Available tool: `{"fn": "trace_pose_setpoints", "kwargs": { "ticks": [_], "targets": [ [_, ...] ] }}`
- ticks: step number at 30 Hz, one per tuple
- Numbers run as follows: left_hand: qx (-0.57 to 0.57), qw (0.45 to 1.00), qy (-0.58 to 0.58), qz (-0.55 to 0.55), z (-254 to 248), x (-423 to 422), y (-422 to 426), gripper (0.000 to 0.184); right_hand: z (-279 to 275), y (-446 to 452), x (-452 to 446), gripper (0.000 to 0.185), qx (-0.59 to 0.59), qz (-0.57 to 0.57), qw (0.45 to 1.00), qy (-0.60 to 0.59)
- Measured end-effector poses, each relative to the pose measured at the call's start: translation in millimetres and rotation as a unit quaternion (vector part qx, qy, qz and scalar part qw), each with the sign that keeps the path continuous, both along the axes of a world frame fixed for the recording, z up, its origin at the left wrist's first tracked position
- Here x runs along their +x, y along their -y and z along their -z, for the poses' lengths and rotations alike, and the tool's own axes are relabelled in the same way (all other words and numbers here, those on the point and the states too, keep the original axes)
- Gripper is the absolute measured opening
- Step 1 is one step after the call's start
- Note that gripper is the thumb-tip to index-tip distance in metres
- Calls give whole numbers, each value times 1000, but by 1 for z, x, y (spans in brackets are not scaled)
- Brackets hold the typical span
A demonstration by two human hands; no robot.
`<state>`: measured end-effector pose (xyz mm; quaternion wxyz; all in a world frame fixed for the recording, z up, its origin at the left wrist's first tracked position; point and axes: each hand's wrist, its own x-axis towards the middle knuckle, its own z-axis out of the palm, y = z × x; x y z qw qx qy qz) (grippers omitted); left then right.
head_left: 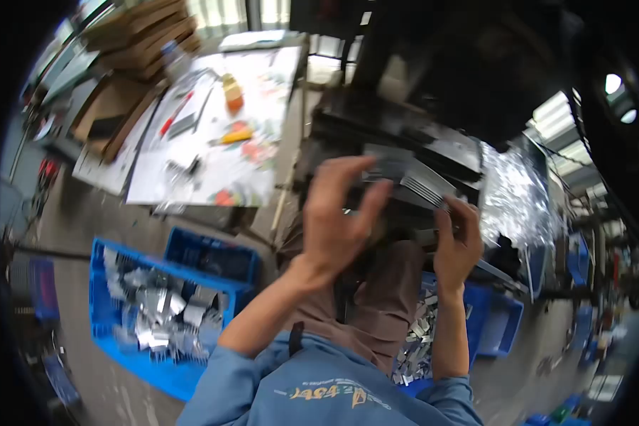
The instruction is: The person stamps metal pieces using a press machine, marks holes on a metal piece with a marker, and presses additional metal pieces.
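Observation:
My left hand (334, 216) is raised at the front of a dark machine (433, 85), somewhat smeared by motion. Its thumb and forefinger are spread apart with nothing visible between them. To its right, my right hand (459, 245) pinches the end of a thin, shiny slotted metal piece (422, 191) between thumb and fingertips. This piece has comb-like slits and lies tilted at the machine's front. Behind it is a flat grey metal block or plate (389, 162), whose details are blurred.
On the left, a blue crate (149, 373) holds many metal pieces beside a smaller blue bin (211, 257). More small metal parts (417, 337) lie in a blue container by my right forearm. A table (220, 163) carries tools and a bottle. Plastic-wrapped material (515, 195) stands right.

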<state>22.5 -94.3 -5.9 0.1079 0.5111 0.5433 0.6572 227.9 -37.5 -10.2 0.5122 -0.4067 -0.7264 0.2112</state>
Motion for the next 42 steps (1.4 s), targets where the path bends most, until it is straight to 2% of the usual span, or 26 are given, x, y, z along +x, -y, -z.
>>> {"fn": "trace_pose_setpoints", "kwargs": {
  "ticks": [1, 4, 5, 7, 9, 12, 15, 17, 19, 21, 23, 24, 27, 31, 33, 34, 36, 42],
  "targets": [
    [12, 995, -85, -54, 4, -12, -8, 38, -1, -10, 5, 25, -21, 15, 1000, 7],
    [-34, 988, -138, -61, 7, -23, -32, 46, -2, -45, 7, 24, -67, 19, 997, 19],
    [-29, 988, -141, -53, 11, -23, -38, 46, -2, -54, 6, 24, -73, 16, 997, 23],
    [-80, 987, -129, 56, 13, -24, -48, 47, -6, -65, 4, 24, -100, 11, 995, 12],
    [-97, 987, -108, 76, 13, -20, -51, 43, -8, -75, -2, 25, -129, -2, 992, 3],
    [-91, 983, -101, 126, 12, -25, -56, 34, -1, -85, -13, 25, -102, -24, 994, 7],
    [-103, 987, -45, 111, 3, -35, -65, 29, 2, -86, -29, 25, -129, 12, 991, -34],
    [-124, 987, 4, 101, -3, -36, -72, 25, 13, -89, -33, 26, -124, -9, 989, -79],
    [-110, 986, -70, 107, 3, -37, -76, 26, 14, -85, -35, 26, -93, 12, 993, -74],
    [-113, 985, -58, 115, 12, -33, -77, 31, 13, -85, -37, 26, -115, 9, 989, -90],
    [-21, 979, -195, 60, 10, -31, -77, 37, 12, -84, -37, 25, -109, 43, 992, -54],
    [-25, 979, -191, 60, 11, -30, -77, 37, 13, -85, -37, 23, -119, 17, 989, -84],
    [-18, 979, -197, 51, 15, -34, -77, 38, 13, -86, -36, 22, -134, 38, 989, -59],
    [-13, 968, -213, 135, 13, -45, -77, 31, 16, -89, -31, 21, -125, 25, 991, -45],
    [-102, 961, -171, 190, 11, -47, -73, 28, 20, -89, -30, 23, -126, 11, 990, -59],
    [-104, 961, -171, 189, 14, -46, -74, 28, 17, -87, -31, 22, -124, 16, 991, -52],
    [-38, 973, -164, 161, 20, -42, -78, 27, 15, -86, -33, 21, -124, 20, 991, -45],
    [-23, 978, -164, 128, 14, -39, -76, 29, 14, -83, -36, 16, -120, 25, 992, -42]
  ]
}}
